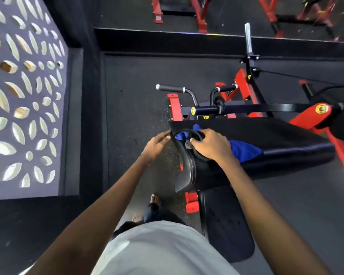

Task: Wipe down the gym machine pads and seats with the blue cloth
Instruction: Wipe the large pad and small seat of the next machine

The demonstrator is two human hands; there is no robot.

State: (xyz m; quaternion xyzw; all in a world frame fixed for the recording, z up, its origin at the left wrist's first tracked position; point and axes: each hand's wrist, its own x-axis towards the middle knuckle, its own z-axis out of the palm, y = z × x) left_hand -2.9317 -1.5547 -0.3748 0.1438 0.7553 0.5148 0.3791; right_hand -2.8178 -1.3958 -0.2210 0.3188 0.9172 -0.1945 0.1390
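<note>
A long black pad (pixel 266 139) of a red-framed gym machine lies across the middle of the head view. On its near-left end sits the blue cloth (pixel 243 150), partly under my right hand (pixel 211 144). That hand is closed on the cloth and on a black strap (pixel 189 132) that loops over the pad's corner. My left hand (pixel 157 143) rests with fingers extended against the pad's left edge, touching the strap there. A second black perforated seat pad (pixel 224 225) lies lower, near my body.
The machine's red frame (pixel 244 86) and black handles (pixel 173 89) stand beyond the pad. A patterned wall panel (pixel 24 96) fills the left. Dark rubber floor (pixel 135 92) surrounds the machine. More red equipment (pixel 201 14) stands far behind. My bare feet (pixel 154 201) are beside the seat.
</note>
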